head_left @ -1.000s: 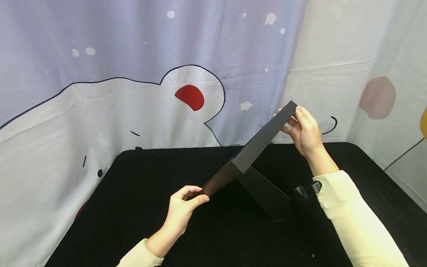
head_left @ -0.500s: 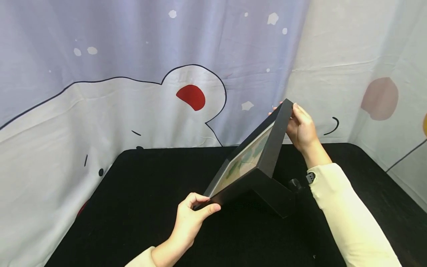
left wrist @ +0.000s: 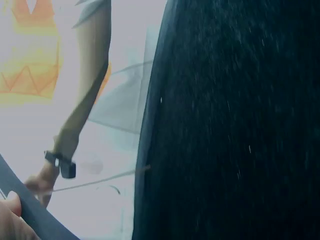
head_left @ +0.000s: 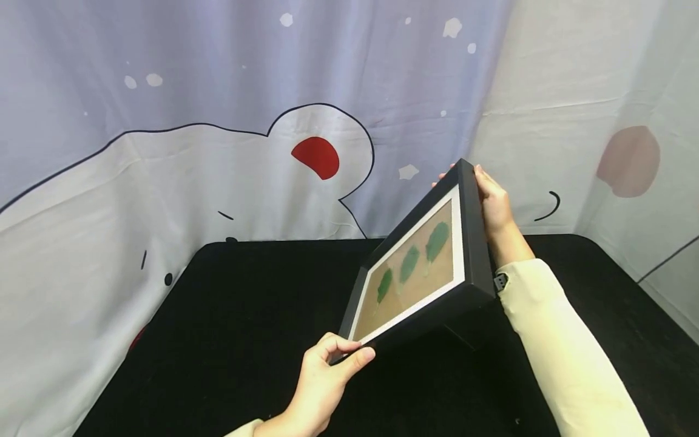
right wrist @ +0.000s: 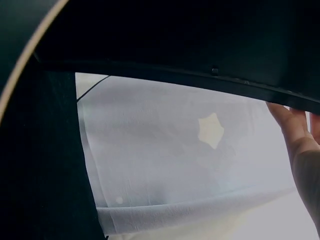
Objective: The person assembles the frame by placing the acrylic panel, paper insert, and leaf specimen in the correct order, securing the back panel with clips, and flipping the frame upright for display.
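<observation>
A black picture frame (head_left: 476,243) is held tilted above the black table, its front turned partly toward the head camera. Inside a white mat lies a tan picture (head_left: 417,270) with three green leaves. My left hand (head_left: 327,376) pinches the lower left corner between thumb and fingers. At the upper right corner my right hand (head_left: 494,203) grips the frame, thumb on the side edge, some fingertips showing behind the top. The right wrist view shows the dark back of the frame (right wrist: 200,40) with the right hand's fingers (right wrist: 295,125) at its edge.
A black cloth-covered table (head_left: 262,309) spreads beneath the hands. Behind it hangs a printed curtain (head_left: 218,176) in lilac and white, which continues along the left and right sides.
The picture frame has turned from nearly edge-on so its leaf picture now faces the head camera more. The left hand moved right and down; the right hand shifted slightly left.
</observation>
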A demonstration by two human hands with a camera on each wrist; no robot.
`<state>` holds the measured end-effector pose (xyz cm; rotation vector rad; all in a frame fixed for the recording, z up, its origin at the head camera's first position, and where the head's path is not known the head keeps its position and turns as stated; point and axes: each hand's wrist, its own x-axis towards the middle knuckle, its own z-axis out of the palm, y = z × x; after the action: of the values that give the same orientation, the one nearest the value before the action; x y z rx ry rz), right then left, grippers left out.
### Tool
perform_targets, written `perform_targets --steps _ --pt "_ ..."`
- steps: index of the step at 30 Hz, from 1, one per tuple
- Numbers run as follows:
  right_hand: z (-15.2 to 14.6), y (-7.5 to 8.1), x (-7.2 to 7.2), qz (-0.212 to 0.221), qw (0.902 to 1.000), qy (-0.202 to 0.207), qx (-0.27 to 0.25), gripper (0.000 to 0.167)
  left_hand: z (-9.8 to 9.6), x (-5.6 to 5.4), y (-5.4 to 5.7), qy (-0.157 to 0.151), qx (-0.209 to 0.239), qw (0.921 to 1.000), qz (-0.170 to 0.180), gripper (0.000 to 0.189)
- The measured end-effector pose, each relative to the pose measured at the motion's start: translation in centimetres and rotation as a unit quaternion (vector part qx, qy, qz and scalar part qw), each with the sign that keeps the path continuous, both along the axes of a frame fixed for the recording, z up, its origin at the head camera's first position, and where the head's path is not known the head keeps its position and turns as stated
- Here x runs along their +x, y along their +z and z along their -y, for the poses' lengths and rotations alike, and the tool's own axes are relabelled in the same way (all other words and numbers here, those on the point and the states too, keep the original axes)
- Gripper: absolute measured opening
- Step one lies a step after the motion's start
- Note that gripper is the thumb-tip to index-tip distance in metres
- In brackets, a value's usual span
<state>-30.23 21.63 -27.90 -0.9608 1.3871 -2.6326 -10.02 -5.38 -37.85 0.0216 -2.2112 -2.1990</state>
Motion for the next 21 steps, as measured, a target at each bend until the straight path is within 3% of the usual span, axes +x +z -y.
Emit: perform_targets --steps 5,13,18,21 --pt "0.0 0.5 0.4 -0.021 0.9988 0.034 0.028 0.038 -0.5 0.7 0.2 -0.02 0.0 0.9998 0.008 0.023" --pt "-0.3 0.5 0.6 0.0 0.9984 0.035 0.045 0.039 -0.5 0.6 0.3 -0.045 -0.019 0.9987 0.013 0.023" --pt "-0.9 0.5 0.7 0.007 0.9979 0.058 0.027 0.035 0.8 -0.1 0.6 -0.112 -0.074 0.9909 0.01 0.026" --pt "-1.6 0.6 1.2 0.049 0.9968 -0.005 0.062 0.043 2.1 -1.4 0.9 -0.167 -0.114 0.9791 0.023 0.029"
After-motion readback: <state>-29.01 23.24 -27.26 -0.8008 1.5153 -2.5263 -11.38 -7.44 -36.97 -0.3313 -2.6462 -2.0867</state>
